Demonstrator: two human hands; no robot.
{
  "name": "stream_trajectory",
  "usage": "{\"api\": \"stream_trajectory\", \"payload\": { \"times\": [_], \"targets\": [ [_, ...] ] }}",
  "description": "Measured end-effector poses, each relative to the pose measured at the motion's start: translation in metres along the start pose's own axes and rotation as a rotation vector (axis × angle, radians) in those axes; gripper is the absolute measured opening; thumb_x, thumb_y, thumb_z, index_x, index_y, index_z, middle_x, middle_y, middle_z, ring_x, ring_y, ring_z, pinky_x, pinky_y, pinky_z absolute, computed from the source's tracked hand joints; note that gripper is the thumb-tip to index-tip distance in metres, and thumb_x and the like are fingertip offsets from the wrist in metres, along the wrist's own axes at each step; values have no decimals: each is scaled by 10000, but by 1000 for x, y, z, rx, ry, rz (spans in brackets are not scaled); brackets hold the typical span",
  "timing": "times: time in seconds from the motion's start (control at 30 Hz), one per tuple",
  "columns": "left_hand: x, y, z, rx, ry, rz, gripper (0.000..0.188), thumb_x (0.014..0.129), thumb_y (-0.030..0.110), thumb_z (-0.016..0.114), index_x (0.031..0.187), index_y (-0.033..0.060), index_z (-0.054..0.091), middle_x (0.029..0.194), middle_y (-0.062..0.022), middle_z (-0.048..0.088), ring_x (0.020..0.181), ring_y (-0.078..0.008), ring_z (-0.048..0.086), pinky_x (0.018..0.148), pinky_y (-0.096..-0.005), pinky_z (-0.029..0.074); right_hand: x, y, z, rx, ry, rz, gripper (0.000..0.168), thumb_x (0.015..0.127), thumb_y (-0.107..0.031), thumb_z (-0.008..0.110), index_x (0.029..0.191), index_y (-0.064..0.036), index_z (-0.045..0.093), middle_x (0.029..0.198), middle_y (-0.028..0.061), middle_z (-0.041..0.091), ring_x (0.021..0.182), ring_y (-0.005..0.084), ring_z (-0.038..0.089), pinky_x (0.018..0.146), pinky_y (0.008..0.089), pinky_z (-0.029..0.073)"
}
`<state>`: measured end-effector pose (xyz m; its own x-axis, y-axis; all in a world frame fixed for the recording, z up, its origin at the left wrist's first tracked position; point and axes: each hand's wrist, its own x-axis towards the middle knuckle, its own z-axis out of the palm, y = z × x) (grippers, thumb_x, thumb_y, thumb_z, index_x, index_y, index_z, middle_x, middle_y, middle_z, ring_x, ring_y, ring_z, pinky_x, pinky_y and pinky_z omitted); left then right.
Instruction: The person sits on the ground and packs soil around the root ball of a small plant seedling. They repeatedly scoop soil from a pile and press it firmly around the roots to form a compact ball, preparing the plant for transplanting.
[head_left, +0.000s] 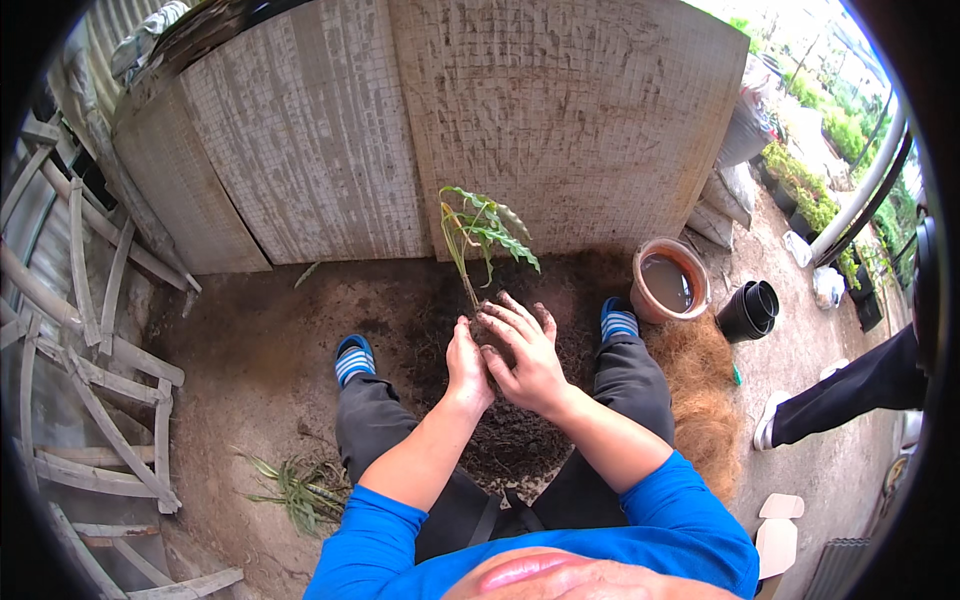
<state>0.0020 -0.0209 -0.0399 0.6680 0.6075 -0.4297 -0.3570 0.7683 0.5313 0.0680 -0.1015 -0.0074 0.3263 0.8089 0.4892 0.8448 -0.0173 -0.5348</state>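
Note:
A leafy plant (487, 225) with wavy green leaves and thin stems stands slightly tilted in front of me. My left hand (469, 365) cups the base of its stem from the left. From the right, my right hand (525, 356) closes around the same base, its fingers smeared with soil. The roots are mostly hidden between the two palms. Below the hands a heap of dark soil (514, 446) spreads over the ground between my feet.
At the right stand a water-filled bucket (667, 283), stacked black pots (748, 311) and brown fibre (697, 405). Cut leaves (300, 487) lie at left near wooden frames (97, 390). Panels (570, 127) stand ahead. Another person's leg (847, 394) is at far right.

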Motion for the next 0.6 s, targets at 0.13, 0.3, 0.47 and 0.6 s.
{"api": "stream_trajectory", "payload": {
  "times": [0.13,0.3,0.47,0.6],
  "targets": [
    [0,0,0,-33,0,4,389,936,384,307,1080,96,526,1083,-97,561,1031,-232,527,886,-394,432,0,0,3,-23,-19,14,412,788,-230,559,1174,-90,533,1269,79,482,1271,253,348,1041,484,98],
    [-9,4,10,13,7,-5,413,938,392,280,1104,90,507,1130,-112,534,1055,-243,513,904,-398,424,0,-2,0,11,30,-4,398,794,-236,556,1168,-101,540,1267,76,483,1274,254,344,1044,487,82],
    [0,-1,-1,-3,2,-23,417,939,396,265,1121,95,490,1159,-114,511,1080,-250,497,913,-404,419,-1,2,2,-18,-11,-10,379,801,-234,549,1160,-111,553,1261,72,491,1276,252,342,1043,494,71],
    [-4,3,4,6,33,-38,406,937,397,272,1111,103,493,1148,-109,512,1076,-248,498,911,-404,420,-1,1,0,-15,-6,-22,371,804,-235,546,1154,-112,560,1262,70,493,1277,252,342,1042,500,66]
  ]
}}
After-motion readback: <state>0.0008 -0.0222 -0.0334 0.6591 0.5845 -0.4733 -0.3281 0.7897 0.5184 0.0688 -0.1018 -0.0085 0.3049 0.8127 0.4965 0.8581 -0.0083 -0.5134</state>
